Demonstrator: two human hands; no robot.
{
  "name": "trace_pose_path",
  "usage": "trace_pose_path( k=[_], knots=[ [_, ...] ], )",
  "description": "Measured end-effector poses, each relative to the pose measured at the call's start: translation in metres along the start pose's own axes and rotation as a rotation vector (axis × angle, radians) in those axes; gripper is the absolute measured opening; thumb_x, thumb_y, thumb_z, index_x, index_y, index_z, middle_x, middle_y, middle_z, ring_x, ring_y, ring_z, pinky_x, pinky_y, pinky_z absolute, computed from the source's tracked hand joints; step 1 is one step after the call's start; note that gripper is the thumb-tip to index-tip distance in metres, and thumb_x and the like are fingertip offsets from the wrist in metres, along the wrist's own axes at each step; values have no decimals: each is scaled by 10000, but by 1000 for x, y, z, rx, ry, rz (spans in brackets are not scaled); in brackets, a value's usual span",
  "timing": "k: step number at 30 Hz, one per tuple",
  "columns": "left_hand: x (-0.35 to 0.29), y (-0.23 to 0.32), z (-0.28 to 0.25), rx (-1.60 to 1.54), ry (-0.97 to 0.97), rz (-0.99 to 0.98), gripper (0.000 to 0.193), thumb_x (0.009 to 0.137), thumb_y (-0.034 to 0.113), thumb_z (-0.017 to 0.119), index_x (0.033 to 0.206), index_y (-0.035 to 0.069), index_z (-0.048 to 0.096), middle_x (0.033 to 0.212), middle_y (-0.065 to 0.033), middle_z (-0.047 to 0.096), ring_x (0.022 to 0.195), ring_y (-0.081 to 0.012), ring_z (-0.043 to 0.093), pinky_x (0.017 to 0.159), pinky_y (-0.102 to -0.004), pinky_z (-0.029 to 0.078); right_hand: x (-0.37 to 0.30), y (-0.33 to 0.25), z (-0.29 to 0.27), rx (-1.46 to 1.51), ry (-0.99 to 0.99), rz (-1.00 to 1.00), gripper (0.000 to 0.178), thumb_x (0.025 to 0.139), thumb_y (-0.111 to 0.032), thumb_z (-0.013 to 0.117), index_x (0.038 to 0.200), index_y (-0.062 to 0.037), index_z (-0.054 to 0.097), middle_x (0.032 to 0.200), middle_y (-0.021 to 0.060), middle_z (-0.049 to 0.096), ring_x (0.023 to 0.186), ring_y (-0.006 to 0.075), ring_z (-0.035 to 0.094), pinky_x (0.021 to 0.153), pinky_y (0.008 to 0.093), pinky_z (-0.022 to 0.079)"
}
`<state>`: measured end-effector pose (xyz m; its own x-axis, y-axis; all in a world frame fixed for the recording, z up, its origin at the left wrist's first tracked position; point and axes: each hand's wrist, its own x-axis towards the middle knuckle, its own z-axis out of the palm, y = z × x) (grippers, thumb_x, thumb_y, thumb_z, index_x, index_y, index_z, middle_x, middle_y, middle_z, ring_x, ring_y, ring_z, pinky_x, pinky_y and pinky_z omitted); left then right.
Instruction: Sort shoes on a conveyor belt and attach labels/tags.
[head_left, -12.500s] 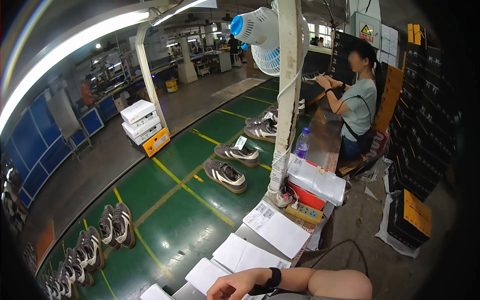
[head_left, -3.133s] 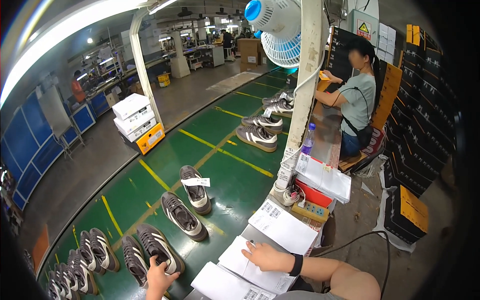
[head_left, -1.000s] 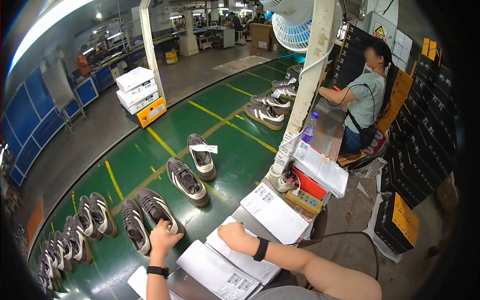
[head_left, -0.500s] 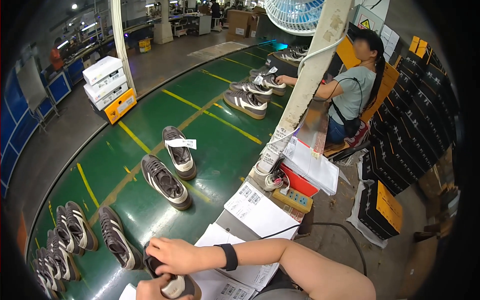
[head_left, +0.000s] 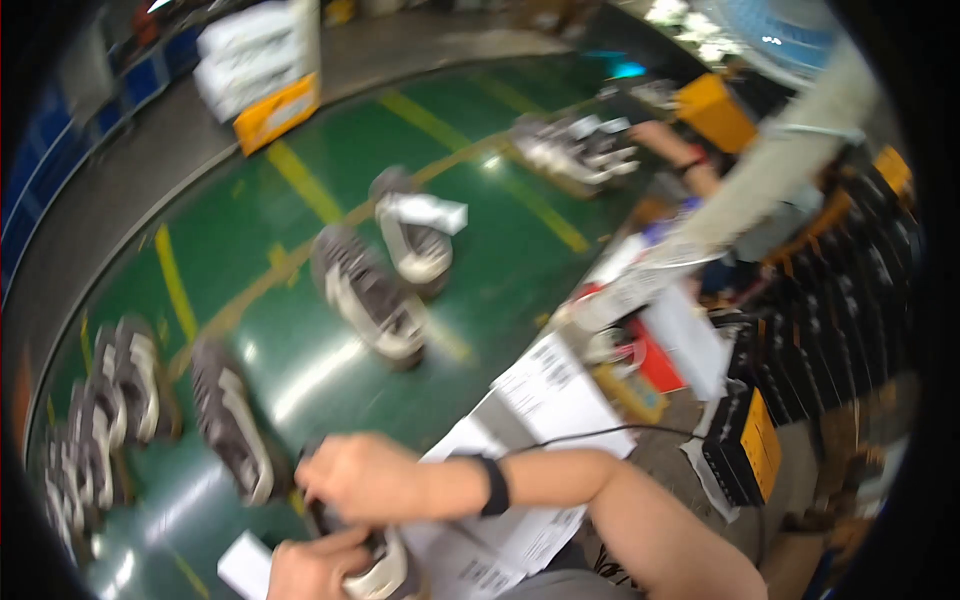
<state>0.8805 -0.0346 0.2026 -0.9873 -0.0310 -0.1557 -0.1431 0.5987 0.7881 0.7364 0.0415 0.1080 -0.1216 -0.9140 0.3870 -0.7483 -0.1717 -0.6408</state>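
Observation:
A dark grey-brown sneaker (head_left: 390,572) with a pale heel is at the near edge of the green table (head_left: 300,400), largely covered by my hands. My right hand (head_left: 375,482), wearing a black wristband, curls its fingers over the front part of that shoe. Lower down, my left hand (head_left: 312,566) grips near the shoe's opening and heel. Just left of my hands lies a single matching sneaker (head_left: 232,420). Beyond them is a pair, one sneaker (head_left: 368,295) without a tag and another sneaker (head_left: 412,240) bearing a white tag (head_left: 430,212). Motion smears the picture.
More sneakers (head_left: 130,385) line the left side. White printed sheets (head_left: 560,400) lie to the right, crossed by a black cable (head_left: 600,432). A pillar (head_left: 760,190) rises at the right, with a co-worker's arm (head_left: 690,165) behind it. Stacked shoeboxes (head_left: 830,350) stand beyond.
The whole view has swung, so the table and shoes appear shifted and blurred. Both my hands stay on the same sneaker.

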Motion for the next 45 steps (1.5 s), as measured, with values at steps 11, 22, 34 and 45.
trace_pose_path(
  k=[11,22,34,45],
  knots=[
    [24,-6,-12,96,9,-4,343,542,323,827,646,74,615,976,-109,728,554,-228,618,473,-302,461,35,65,-34,789,-292,525,117,857,-61,683,792,34,702,551,1,547,496,56,423,454,267,347],
    [-16,-140,-9,443,537,-161,518,626,426,881,893,60,631,1271,-137,608,735,-253,681,586,-346,537,69,63,-67,-404,252,-148,202,736,12,690,937,2,706,833,104,705,799,297,658,780,371,536],
    [-30,-20,-18,154,95,-91,299,654,302,788,646,75,594,900,-55,716,476,-207,604,421,-303,456,46,-5,-1,-55,-103,-146,244,698,-19,752,911,2,636,854,103,651,750,309,624,772,392,557],
    [-12,-16,-46,37,120,-92,302,538,195,777,777,114,613,970,-58,696,532,-154,616,409,-286,442,79,37,-1,691,-359,518,157,915,-94,668,833,38,690,684,-12,617,645,48,520,569,217,413]
  ],
)
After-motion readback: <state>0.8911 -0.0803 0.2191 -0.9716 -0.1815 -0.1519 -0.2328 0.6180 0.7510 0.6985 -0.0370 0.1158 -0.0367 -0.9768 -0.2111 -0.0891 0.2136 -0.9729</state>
